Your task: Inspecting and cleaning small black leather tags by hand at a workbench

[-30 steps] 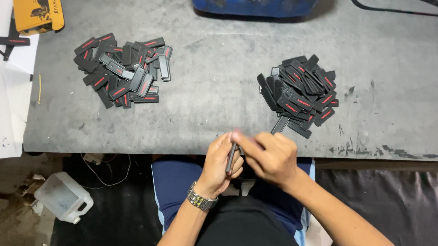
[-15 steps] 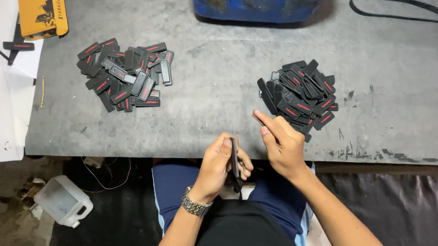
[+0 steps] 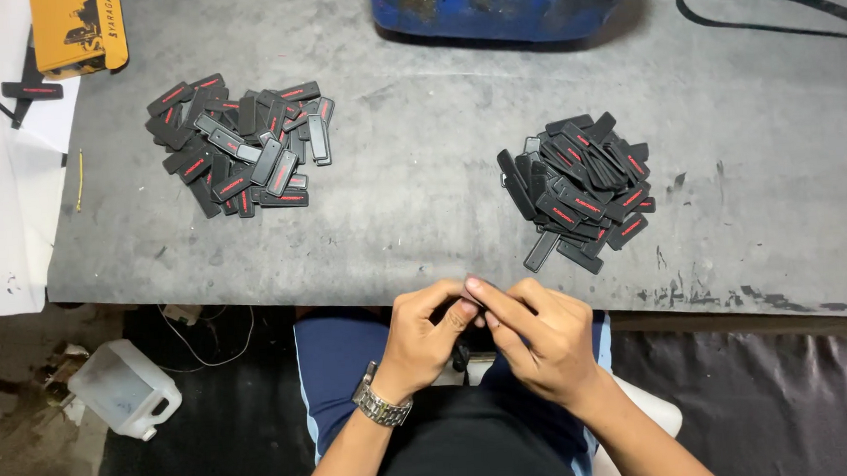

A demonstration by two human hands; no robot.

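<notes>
While meeting at the table edge [image 3: 368, 281], both hands (left hand [image 3: 429, 334], right hand [image 3: 545, 343]) fingertip-pinched.

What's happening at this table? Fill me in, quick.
A seated person holds both hands together at the near table edge, the left hand and right hand pinching one small black piece between the fingertips. Two heaps of flat black tags with red marks lie on the grey table: the left pile and the right pile. Neither pile is being touched.

Even overhead light, soft shadows, sharp focus
</notes>
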